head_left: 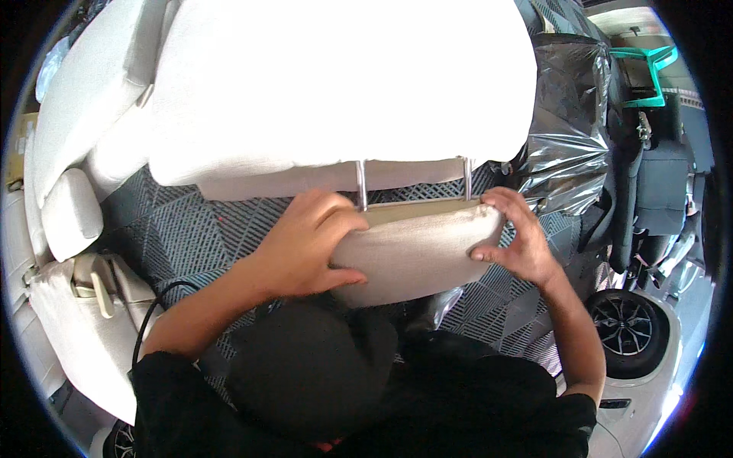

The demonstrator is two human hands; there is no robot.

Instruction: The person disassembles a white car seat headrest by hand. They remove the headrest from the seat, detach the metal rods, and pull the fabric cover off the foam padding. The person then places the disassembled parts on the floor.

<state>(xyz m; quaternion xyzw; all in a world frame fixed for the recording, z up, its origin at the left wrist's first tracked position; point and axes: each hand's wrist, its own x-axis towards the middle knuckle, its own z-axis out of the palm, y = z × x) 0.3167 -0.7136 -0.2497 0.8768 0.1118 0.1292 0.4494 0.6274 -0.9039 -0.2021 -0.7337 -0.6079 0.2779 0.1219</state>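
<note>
A cream fabric headrest (416,252) sits in the middle of the view, its two metal posts (361,185) running up into the top of a large cream car seat back (336,84). My left hand (305,244) grips the headrest's left end, fingers curled over its top edge. On the right end, my right hand (515,237) holds it with fingers over the top and thumb against the side. A short length of both posts shows between headrest and seat back.
Grey patterned floor mats (191,237) cover the car floor below. Another cream seat (69,214) with a belt buckle stands at the left. Crinkled clear plastic sheeting (569,130) hangs at the right. A car wheel (630,332) shows lower right, a teal frame (649,72) upper right.
</note>
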